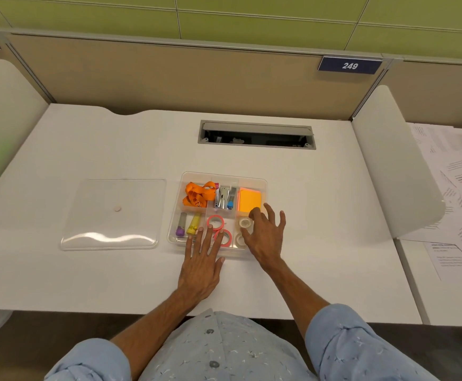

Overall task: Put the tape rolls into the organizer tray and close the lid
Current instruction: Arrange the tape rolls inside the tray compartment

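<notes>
4 tape rolls lie in the tray point(262, 185), in its near compartments: 2 pink rolls point(215, 221) in the middle one, 2 clear rolls point(244, 223) in the one to their right. 1 pink roll is partly under the fingers of the left hand point(203, 261), and the nearer clear roll is partly behind the right hand point(265, 237). Farther back in the tray sit an orange lanyard point(196, 194), a stapler point(223, 198) and orange notes point(249, 200); 2 markers point(187, 225) fill the near left compartment.

The lid point(114, 214) lies flat on the desk point(320, 243) left of the tray, just apart from it, with bare desk all round it. Beyond the tray the desk is bare up to a cable slot point(257, 134); right of the tray it is bare as far as a white divider point(397, 166). The tray's near edge is well back from the desk's front edge.

The left hand lies palm down, fingers straight and spread, reaching over the tray's near wall; it holds nothing. The right hand hovers over the tray's near right corner, fingers fanned wide, thumb point(254, 213) and 1 finger curled beside the farther clear roll; whether they touch it I cannot tell. Both forearms are bare, sleeves rolled up.
</notes>
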